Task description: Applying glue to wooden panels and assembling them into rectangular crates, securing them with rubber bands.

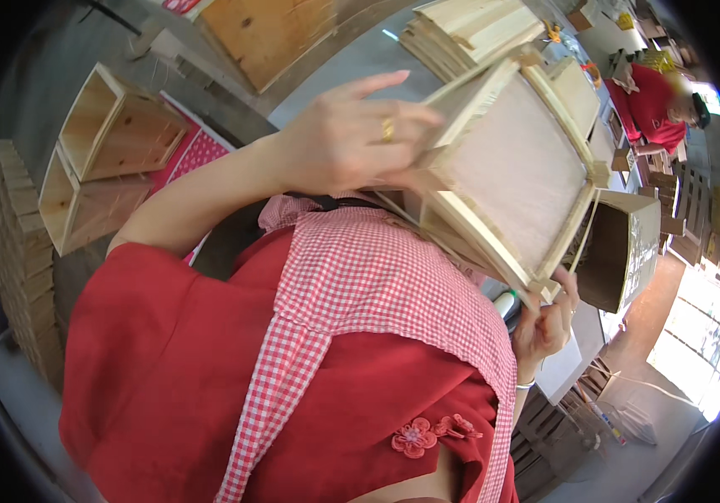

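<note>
A pale wooden box (515,163) with rails along its edges and small blocks at the corners is held tilted in front of my chest. My left hand (351,138), with a gold ring on it, grips the box at its left corner; the index finger sticks out and the fingertips are a little blurred. At the lower right corner my right hand (544,325) has its fingers and thumb closed round a corner block. Part of the box's side is hidden behind the left hand. A checked red-and-white apron (360,268) lies just under the box.
Stacked wooden panels (469,33) lie on the table beyond the box. An open cardboard carton (624,251) stands to the right. On the left are wooden boxes (116,126) on a pink dotted cloth (200,163) and piled wood pieces (24,260). A person in red (649,105) works at the far right.
</note>
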The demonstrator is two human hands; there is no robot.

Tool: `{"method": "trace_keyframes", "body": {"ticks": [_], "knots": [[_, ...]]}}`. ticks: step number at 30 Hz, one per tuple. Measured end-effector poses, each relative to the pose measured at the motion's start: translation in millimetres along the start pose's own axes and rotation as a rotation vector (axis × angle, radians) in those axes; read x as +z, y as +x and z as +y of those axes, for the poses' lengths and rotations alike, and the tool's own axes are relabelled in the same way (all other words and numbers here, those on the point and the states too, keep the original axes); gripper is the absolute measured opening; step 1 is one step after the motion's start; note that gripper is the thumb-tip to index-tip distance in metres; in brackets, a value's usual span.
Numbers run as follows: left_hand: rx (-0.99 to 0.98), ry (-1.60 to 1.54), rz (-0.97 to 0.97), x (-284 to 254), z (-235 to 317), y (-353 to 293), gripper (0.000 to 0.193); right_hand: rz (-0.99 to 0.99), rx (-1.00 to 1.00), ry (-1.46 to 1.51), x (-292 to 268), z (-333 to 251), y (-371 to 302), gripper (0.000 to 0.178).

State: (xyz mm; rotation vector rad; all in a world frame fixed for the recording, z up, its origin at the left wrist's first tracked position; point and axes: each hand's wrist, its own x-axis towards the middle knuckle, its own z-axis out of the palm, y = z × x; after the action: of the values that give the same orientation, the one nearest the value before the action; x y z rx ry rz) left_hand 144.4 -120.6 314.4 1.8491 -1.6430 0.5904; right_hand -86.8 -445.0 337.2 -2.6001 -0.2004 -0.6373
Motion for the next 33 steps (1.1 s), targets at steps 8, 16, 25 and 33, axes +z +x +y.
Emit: {"method": "trace_keyframes", "body": {"ticks": [8, 16, 25, 33], "knots": [[-0.403, -0.499, 0.179, 8, -35, -49, 0.028, 0.075, 0.187, 0.113, 15, -8, -7, 0.055], [-1.553, -1.218, 0.007, 145, -57, -155, 0.031, 0.029, 0.642, 0.131, -20, 28, 34, 0.054], [-1.729, -1.129, -0.354, 241, -34, -192, 0.023, 0.147, 0.997, 0.236, -34, 30, 54, 0.054], [-1.437, -0.854, -0.366, 275, 62, -203, 0.034, 0.287, 1.082, 0.293, -38, 32, 41, 0.068]]}}
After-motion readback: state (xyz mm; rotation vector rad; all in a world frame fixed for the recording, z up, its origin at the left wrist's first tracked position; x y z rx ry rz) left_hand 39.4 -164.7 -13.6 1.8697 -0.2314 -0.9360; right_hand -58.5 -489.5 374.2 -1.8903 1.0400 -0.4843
